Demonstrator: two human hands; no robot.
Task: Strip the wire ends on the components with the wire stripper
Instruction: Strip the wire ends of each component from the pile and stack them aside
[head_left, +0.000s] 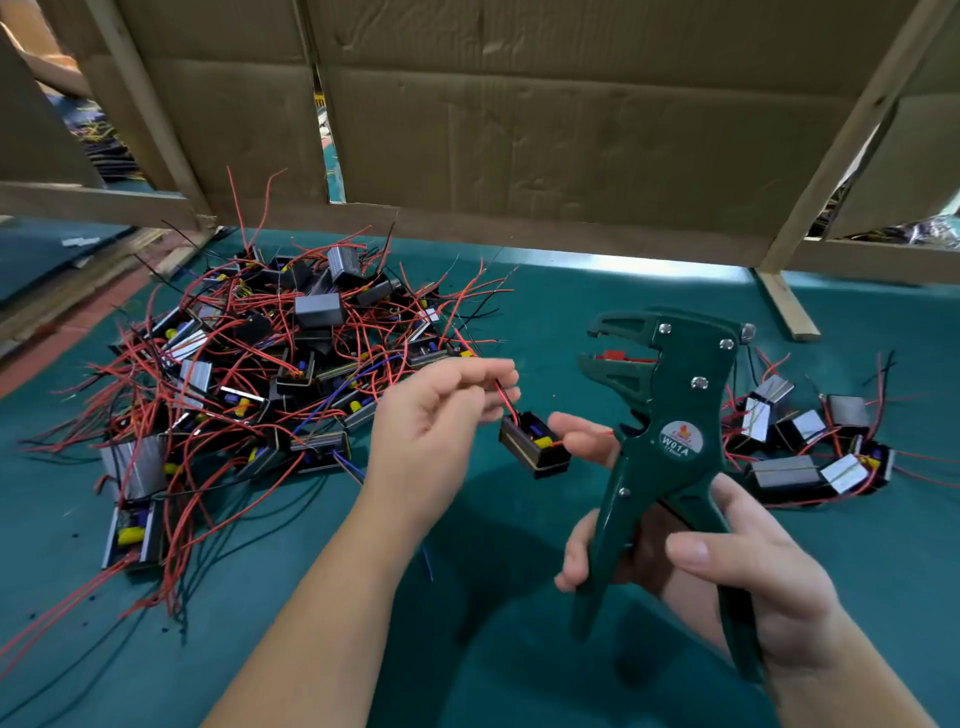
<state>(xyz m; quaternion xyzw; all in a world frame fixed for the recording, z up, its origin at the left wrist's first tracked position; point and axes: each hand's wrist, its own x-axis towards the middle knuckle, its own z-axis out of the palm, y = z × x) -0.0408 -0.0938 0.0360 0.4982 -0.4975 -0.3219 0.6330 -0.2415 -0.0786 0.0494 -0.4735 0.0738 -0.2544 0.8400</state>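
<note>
My right hand (727, 561) grips the handles of a green wire stripper (670, 410), held upright with its jaws open and pointing left. My left hand (441, 415) pinches a red wire (504, 395) between thumb and fingers. From that wire hangs a small black component (535, 451) with a yellow part inside, just above the green mat. A second short red wire runs from the component toward the stripper. A finger shows behind the component on its right; I cannot tell which hand it belongs to.
A large tangled pile of components (249, 374) with red, black and blue wires lies at the left on the green mat (498, 613). A smaller group of components (810, 447) sits at the right. Cardboard panels on a wooden frame (519, 130) wall off the back.
</note>
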